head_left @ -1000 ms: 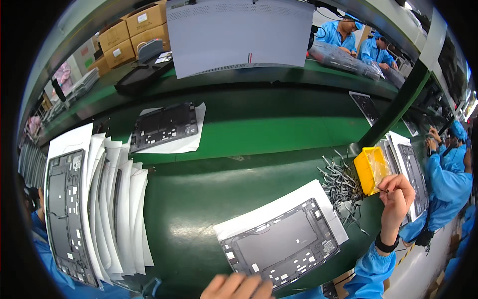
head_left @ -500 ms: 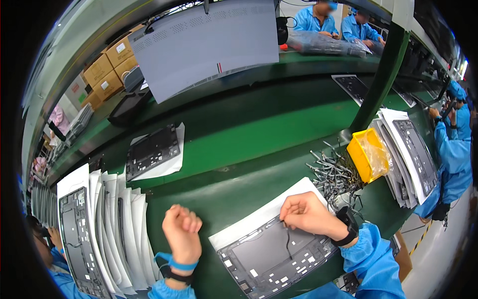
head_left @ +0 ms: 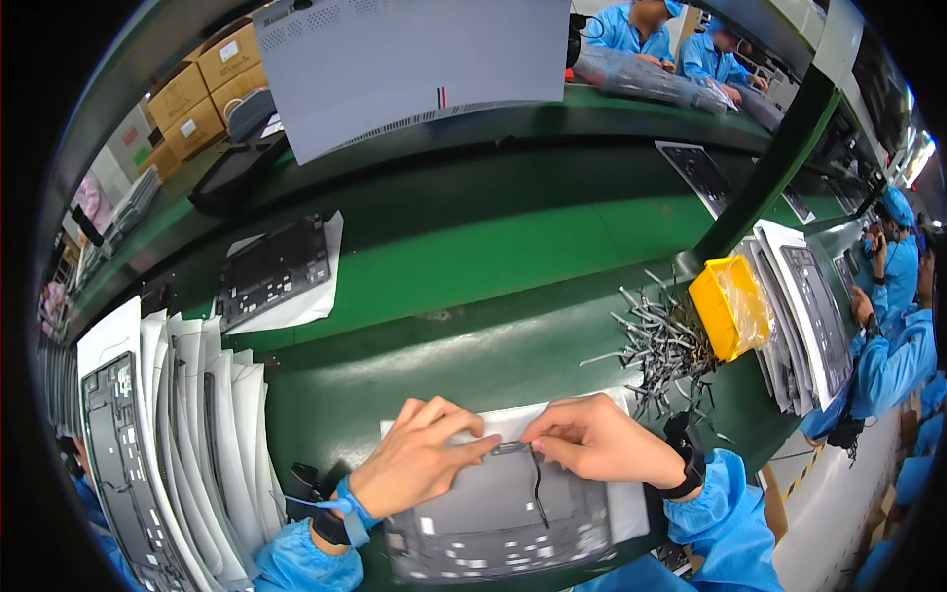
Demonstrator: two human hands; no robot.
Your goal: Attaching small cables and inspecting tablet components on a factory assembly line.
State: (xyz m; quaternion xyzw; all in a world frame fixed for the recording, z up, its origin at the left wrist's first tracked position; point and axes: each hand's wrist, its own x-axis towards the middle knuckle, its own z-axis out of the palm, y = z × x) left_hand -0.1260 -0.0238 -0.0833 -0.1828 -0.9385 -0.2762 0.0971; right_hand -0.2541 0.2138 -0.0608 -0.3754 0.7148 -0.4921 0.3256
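In front of me lies a dark grey tablet-like housing with small white patches, on a white sheet. My right hand pinches the upper end of a thin black cable at the housing's far edge; the cable's free end trails over the panel. My left hand reaches in from the left with fingers apart, its index fingertip at the far edge close to the right hand. It holds nothing that I can see. Motion blurs the housing slightly.
A tangled heap of short black cables lies beside a yellow bin at right. Stacks of similar housings between white sheets stand left and right. Another housing rests farther back. A green post rises at right; people work nearby.
My left hand has moved right from beside the housing to its far edge, its curled fingers now extended. The housing has turned straighter and shifted left. My right hand still holds the cable.
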